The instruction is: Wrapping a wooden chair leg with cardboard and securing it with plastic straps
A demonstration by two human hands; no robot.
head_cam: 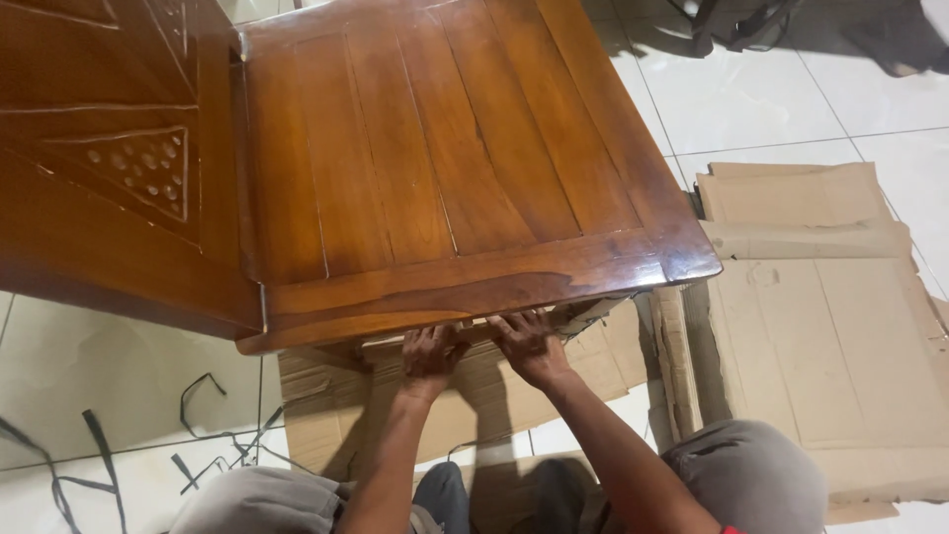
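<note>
The left hand (431,353) and the right hand (527,343) sit side by side, close together, under the near edge of a wooden chair seat (435,168). The fingers of both hands curl upward against the underside of the front rail; whether they grip it fully cannot be told, since the fingertips are hidden beneath the wood. Both forearms reach forward from between the person's knees, which are covered in grey fabric.

The seat is made of glossy, reddish-brown planks set in a frame. It fills the upper middle of the view, its near edge just above the hands. Joined to its left side is a carved wooden panel (99,168) with incised lines and a triangular field of round dimples.

Below the hands lies flattened brown cardboard (494,396) on the floor. A larger sheet of cardboard (820,326) lies to the right, partly under the seat's corner. The floor (99,376) is pale tile. Black straps (89,445) lie loose on it at lower left.
</note>
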